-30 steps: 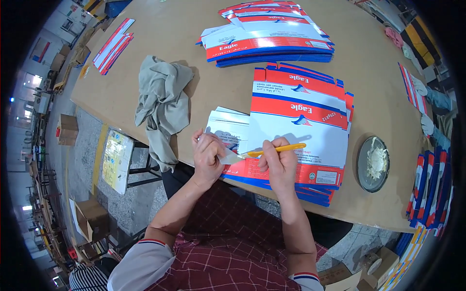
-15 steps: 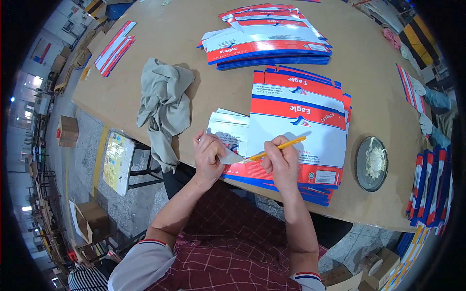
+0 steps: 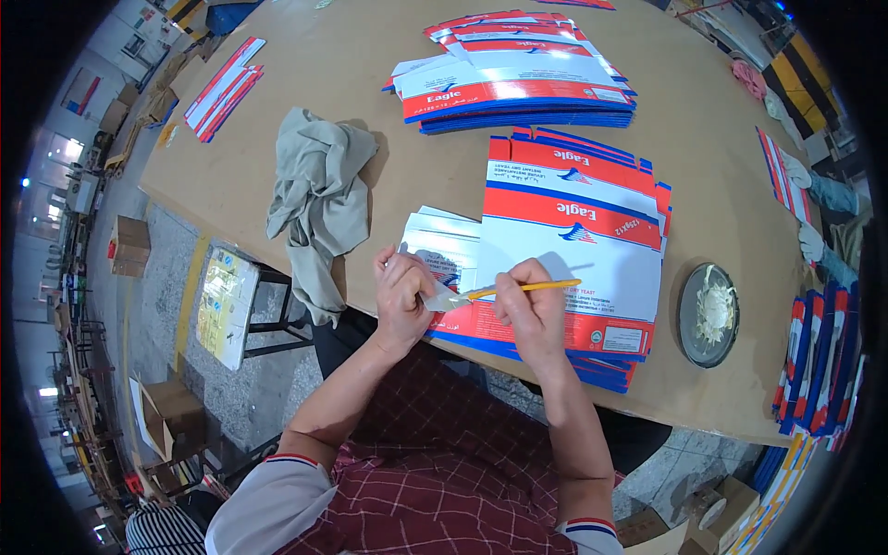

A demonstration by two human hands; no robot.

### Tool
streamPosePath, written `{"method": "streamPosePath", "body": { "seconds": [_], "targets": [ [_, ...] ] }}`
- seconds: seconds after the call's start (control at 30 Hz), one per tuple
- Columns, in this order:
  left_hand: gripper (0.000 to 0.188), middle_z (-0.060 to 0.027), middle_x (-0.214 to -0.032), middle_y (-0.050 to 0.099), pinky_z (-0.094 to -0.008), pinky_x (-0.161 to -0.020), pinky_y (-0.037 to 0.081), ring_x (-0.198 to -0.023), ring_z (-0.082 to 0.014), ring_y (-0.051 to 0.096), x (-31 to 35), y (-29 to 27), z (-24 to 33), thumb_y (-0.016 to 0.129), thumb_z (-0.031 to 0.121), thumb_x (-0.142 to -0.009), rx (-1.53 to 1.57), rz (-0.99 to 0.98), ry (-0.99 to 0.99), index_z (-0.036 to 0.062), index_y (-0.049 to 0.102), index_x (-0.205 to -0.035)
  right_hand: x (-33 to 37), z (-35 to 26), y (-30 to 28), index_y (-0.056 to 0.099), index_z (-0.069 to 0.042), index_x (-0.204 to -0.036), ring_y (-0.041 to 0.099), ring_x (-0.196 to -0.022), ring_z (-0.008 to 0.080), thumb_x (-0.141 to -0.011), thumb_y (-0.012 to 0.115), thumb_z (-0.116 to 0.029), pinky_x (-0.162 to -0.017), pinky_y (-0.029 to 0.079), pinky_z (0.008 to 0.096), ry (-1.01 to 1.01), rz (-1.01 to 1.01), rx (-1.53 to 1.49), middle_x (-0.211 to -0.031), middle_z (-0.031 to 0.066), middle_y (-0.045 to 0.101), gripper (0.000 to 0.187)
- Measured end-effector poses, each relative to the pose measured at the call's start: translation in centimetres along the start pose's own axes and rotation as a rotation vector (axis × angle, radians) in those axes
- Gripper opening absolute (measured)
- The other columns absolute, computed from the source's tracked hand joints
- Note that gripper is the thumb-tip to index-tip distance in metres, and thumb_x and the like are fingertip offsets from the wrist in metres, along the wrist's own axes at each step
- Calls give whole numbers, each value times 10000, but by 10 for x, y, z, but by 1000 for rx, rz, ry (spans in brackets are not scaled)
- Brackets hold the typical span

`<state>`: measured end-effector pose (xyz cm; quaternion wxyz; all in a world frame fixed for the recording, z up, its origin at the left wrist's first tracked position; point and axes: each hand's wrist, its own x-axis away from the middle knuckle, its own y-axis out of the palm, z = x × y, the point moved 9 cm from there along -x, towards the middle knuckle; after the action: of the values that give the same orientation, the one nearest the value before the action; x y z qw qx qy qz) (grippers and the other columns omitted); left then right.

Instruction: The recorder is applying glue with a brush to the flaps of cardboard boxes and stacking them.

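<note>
My left hand (image 3: pixel 401 289) is closed on a small white piece of paper (image 3: pixel 439 300) above the front edge of a stack. In my right hand (image 3: pixel 530 310) is a slim yellow-handled brush (image 3: pixel 553 285), its pale tip at the paper. Too little of the tip shows to make out bristles. Below both hands lies a stack of flat red, white and blue printed cartons (image 3: pixel 573 254), close to the table's near edge. Several white printed sheets (image 3: pixel 442 236) lie at its left, just beyond my left hand.
A round dark bowl (image 3: pixel 689 324) of white paste stands right of the cartons. Left lies a crumpled grey-green cloth (image 3: pixel 322 180); a second carton stack (image 3: pixel 518 83) is farther back. At the far right, another person's gloved hands (image 3: pixel 803 208) are by a printed sheet.
The brush has turned flatter, and my right hand has shifted slightly left. My left hand has moved a little right, still holding the paper. The whole view has shifted slightly.
</note>
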<state>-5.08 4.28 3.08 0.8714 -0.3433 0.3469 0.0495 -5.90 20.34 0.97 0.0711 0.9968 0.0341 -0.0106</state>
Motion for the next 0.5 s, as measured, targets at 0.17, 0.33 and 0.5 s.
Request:
{"method": "streamPosePath", "body": {
  "seconds": [0.17,0.33,0.5],
  "targets": [
    [272,-21,-669,478,-412,-858,317,-697,-183,511,-1,-1,1,656,-9,-572,11,3,-3,89,405,-607,2,-10,7,462,-18,-718,403,-488,65,-856,533,-124,-434,307,235,-47,-106,216,-535,22,449,188],
    [271,-23,-664,476,-411,-863,318,-694,-183,512,-1,0,1,663,-5,-575,-7,-7,-2,88,411,-608,3,-23,14,471,-16,-729,421,-476,81,-844,546,-127,-422,310,245,-159,-76,221,-529,34,460,177],
    [269,-24,-661,476,-407,-859,319,-693,-187,514,-1,-1,2,663,-7,-576,6,1,-2,88,413,-605,5,-30,14,471,-21,-729,434,-453,90,-847,542,-126,-406,311,255,-179,-117,308,-532,43,477,173]
  ]
}}
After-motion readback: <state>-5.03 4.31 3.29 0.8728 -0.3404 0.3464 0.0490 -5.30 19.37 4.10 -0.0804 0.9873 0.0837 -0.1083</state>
